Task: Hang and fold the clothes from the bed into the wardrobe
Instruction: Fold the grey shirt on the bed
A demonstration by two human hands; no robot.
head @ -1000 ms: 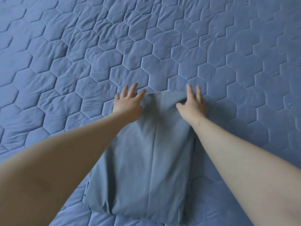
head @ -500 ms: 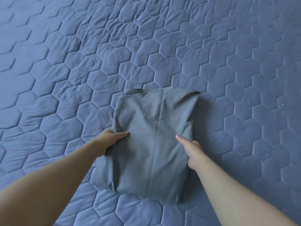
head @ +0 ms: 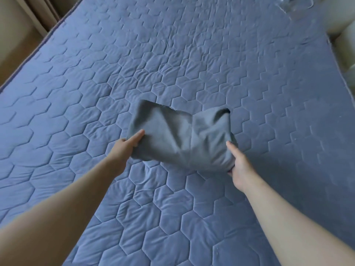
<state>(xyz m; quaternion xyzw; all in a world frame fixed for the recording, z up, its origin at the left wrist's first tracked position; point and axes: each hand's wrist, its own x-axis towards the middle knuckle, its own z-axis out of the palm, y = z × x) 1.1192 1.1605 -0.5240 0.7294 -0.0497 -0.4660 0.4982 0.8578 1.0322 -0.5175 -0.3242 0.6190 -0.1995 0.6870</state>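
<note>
A folded grey garment (head: 182, 137) is held up off the blue quilted bed (head: 172, 54), sagging in its middle. My left hand (head: 130, 144) grips its left side, thumb on top and fingers hidden underneath. My right hand (head: 240, 166) grips its right side the same way, thumb lying along the top. The garment's far corners stick up and its underside is hidden.
The bed cover with its hexagon stitching fills most of the view. A beige floor and pale furniture (head: 25, 25) show past the bed's far left edge. Clear plastic (head: 295, 4) lies at the far right corner beside a pale surface (head: 345, 35).
Both hands slid from the garment's far edge to its sides, took hold and lifted it off the bed. My head has risen, so more of the bed and room shows.
</note>
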